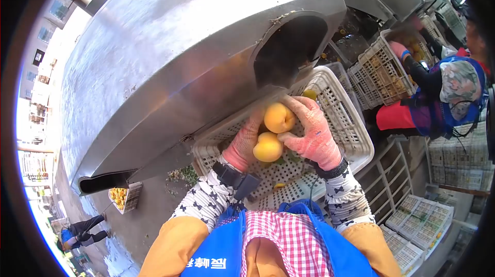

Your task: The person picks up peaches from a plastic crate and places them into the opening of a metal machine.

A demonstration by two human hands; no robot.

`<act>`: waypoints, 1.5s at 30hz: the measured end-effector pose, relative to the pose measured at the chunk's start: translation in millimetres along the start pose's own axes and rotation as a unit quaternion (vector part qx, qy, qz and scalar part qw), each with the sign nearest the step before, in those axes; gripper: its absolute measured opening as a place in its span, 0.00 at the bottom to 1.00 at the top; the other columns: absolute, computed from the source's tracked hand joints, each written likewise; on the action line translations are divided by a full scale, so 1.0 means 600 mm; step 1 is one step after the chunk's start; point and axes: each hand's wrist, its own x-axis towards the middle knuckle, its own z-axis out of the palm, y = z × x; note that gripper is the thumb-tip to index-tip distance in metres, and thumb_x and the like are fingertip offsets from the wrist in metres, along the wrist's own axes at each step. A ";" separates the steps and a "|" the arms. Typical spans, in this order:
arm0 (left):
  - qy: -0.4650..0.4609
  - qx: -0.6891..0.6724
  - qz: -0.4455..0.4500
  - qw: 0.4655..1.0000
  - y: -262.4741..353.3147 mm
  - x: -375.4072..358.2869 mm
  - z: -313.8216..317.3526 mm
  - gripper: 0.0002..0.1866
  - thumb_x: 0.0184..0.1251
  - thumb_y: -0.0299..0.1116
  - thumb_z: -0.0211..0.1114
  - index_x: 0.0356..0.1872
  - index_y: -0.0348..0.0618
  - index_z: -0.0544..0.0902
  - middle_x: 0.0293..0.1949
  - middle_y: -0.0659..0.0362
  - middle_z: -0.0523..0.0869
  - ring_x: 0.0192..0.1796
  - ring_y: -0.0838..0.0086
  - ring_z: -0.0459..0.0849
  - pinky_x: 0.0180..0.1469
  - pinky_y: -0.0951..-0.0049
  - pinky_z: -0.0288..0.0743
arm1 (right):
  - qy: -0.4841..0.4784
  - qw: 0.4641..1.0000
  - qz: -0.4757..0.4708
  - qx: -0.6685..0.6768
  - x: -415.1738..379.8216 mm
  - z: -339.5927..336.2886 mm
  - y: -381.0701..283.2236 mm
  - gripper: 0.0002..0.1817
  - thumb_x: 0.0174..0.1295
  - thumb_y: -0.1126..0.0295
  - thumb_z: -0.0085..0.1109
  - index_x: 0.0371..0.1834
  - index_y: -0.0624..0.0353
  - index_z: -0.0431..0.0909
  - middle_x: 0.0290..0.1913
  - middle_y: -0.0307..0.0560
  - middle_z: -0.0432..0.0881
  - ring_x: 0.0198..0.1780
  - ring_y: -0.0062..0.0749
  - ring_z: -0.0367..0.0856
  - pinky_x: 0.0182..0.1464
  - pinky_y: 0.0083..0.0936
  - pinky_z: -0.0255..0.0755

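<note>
Two yellow-orange peaches, one upper (pixel 279 117) and one lower (pixel 268 147), are between my gloved hands above a white perforated crate (pixel 356 137). My left hand (pixel 244 142), in a pink glove, curves along the left side of the peaches, its fingertips mostly hidden behind them. On the right, my right hand (pixel 313 131) has its fingers over the upper peach and its thumb by the lower one. A small yellowish fruit (pixel 309 94) shows behind the right fingers, and a yellow piece (pixel 279 185) lies on the crate floor.
A large metal machine (pixel 206 70) with a dark opening (pixel 291 50) stands over the crate's far side. At right, a co-worker (pixel 438 91) reaches into another crate (pixel 384 68). Stacked crates (pixel 420 220) stand lower right. A person (pixel 85 233) is near a fruit-filled crate (pixel 135 197) at left.
</note>
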 end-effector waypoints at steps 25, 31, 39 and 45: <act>0.233 0.762 -0.085 0.598 -0.192 0.093 -0.401 0.31 0.58 0.47 0.74 0.62 0.52 0.77 0.54 0.49 0.85 0.53 0.49 0.85 0.56 0.57 0.80 | -0.060 0.887 0.425 -0.171 -0.050 0.082 0.363 0.25 0.60 0.56 0.70 0.52 0.65 0.83 0.49 0.58 0.87 0.51 0.52 0.86 0.54 0.37 0.77; 0.173 0.214 -0.152 0.949 -0.144 0.096 -0.466 0.26 0.68 0.49 0.67 0.59 0.43 0.77 0.49 0.52 0.86 0.49 0.61 0.87 0.46 0.60 0.84 | 0.040 0.808 0.582 -0.087 -0.082 0.226 0.494 0.31 0.51 0.52 0.75 0.52 0.64 0.83 0.50 0.59 0.87 0.55 0.47 0.85 0.57 0.33 0.76; 0.069 -0.131 -0.173 0.974 -0.081 0.067 -0.225 0.28 0.71 0.57 0.63 0.60 0.45 0.78 0.54 0.52 0.84 0.50 0.65 0.86 0.46 0.60 0.84 | -0.234 0.939 0.250 -0.029 -0.067 0.078 0.202 0.45 0.46 0.69 0.77 0.71 0.62 0.68 0.67 0.56 0.74 0.64 0.43 0.77 0.64 0.33 0.72; 0.071 -0.065 -0.046 0.994 -0.068 0.047 -0.115 0.32 0.69 0.63 0.62 0.62 0.48 0.78 0.56 0.56 0.83 0.54 0.62 0.83 0.51 0.61 0.82 | -0.017 0.972 0.215 0.098 -0.098 0.037 0.102 0.47 0.49 0.63 0.77 0.74 0.63 0.65 0.70 0.58 0.71 0.69 0.47 0.73 0.70 0.37 0.68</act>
